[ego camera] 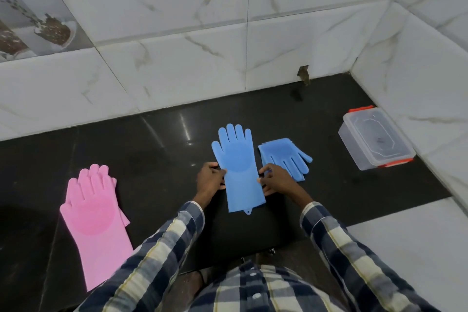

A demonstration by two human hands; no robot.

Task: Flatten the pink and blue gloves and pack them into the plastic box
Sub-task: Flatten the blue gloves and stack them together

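A blue glove (pixel 238 167) lies flat on the black counter (pixel 157 149), fingers pointing away from me. My left hand (pixel 210 178) pinches its left edge and my right hand (pixel 274 180) pinches its right edge, near the wrist. A second blue glove (pixel 283 156) lies folded just to the right, bristles up, fingers toward me. Two pink gloves (pixel 93 215) lie stacked at the left, the lower one mostly hidden. The clear plastic box (pixel 374 138) with orange clips stands at the far right with its lid on.
White marble-pattern wall tiles (pixel 228 58) close off the counter at the back and on the right. A white ledge (pixel 405 248) adjoins the counter at the near right. My checked sleeves fill the lower middle.
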